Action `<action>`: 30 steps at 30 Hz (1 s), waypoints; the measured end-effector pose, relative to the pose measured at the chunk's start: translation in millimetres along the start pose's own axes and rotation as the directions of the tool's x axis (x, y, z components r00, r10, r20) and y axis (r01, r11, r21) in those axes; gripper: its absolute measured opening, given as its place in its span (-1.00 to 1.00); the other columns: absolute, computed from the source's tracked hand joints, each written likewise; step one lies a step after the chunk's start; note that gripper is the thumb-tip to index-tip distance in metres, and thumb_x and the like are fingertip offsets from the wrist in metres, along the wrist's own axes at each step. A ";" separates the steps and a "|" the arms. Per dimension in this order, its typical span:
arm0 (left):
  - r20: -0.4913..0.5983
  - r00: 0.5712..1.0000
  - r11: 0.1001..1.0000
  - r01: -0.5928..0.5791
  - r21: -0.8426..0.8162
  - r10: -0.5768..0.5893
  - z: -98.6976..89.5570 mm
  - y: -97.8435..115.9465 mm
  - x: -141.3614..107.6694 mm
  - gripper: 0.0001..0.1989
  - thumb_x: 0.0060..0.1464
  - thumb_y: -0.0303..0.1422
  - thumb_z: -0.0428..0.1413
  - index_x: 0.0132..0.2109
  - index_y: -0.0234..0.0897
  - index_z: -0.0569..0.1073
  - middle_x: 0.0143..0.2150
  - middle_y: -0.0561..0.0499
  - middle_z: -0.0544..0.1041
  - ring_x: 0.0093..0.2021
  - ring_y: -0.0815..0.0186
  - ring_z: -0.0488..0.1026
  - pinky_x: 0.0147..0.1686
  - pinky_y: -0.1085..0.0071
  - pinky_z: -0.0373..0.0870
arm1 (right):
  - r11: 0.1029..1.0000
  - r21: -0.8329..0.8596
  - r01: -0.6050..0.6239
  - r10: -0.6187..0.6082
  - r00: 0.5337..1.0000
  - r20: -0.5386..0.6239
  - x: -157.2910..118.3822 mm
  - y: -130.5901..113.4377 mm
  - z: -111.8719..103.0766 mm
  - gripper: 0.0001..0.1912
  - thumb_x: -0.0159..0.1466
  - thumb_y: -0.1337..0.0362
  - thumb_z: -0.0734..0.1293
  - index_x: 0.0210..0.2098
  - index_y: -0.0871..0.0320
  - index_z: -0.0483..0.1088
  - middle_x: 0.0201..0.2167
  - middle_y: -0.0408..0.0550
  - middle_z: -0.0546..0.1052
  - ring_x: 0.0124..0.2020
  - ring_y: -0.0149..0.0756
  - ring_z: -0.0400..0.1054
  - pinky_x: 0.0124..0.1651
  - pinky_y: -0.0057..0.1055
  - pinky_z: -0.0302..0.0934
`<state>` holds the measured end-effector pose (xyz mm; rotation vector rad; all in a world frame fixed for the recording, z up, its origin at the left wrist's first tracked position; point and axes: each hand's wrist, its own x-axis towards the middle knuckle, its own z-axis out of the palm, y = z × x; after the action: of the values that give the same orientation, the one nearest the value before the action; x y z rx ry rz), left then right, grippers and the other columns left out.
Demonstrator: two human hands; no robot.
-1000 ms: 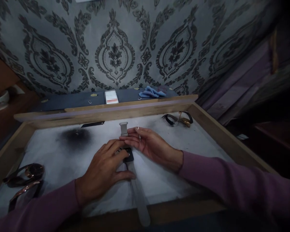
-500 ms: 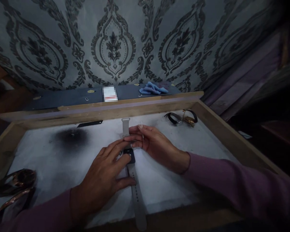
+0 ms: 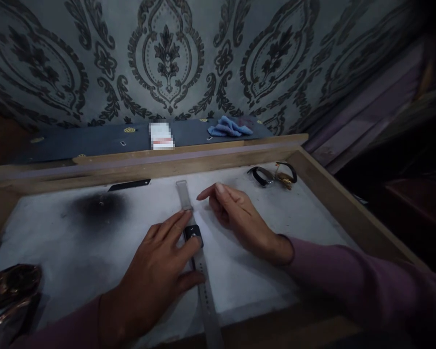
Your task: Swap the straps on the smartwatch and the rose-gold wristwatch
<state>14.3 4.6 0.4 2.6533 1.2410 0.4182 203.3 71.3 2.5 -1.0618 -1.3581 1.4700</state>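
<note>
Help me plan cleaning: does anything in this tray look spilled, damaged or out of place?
Yes: a dark, soft-edged blotch marks the white tray floor, left of the watch and near the black strip. It contrasts with the paler surface; its cause is unclear.

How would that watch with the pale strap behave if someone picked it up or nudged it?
The watch probably wouldn't roll, since it lies flat on the white surface. Its strap would likely droop, being long and slim. The dark screen might feel slippery, as it looks smooth and shiny.
</note>
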 end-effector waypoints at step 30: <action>-0.107 0.990 0.996 -0.092 0.007 0.093 7.3 -9.0 -0.4 -0.73 0.20 -0.25 0.13 0.01 -0.25 0.46 0.21 -0.39 0.40 0.20 -0.14 0.36 -0.07 0.01 0.38 | 0.962 -0.266 0.068 -0.005 0.973 0.231 -7.3 2.9 -9.0 -0.76 0.41 0.14 0.20 -0.32 0.14 0.25 -0.56 -0.21 0.35 -0.58 -0.47 0.20 -0.51 -0.52 0.14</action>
<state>10.0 9.6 -9.1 2.7302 1.1501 0.5815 213.9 66.6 -0.6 -1.0535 -1.7749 1.4393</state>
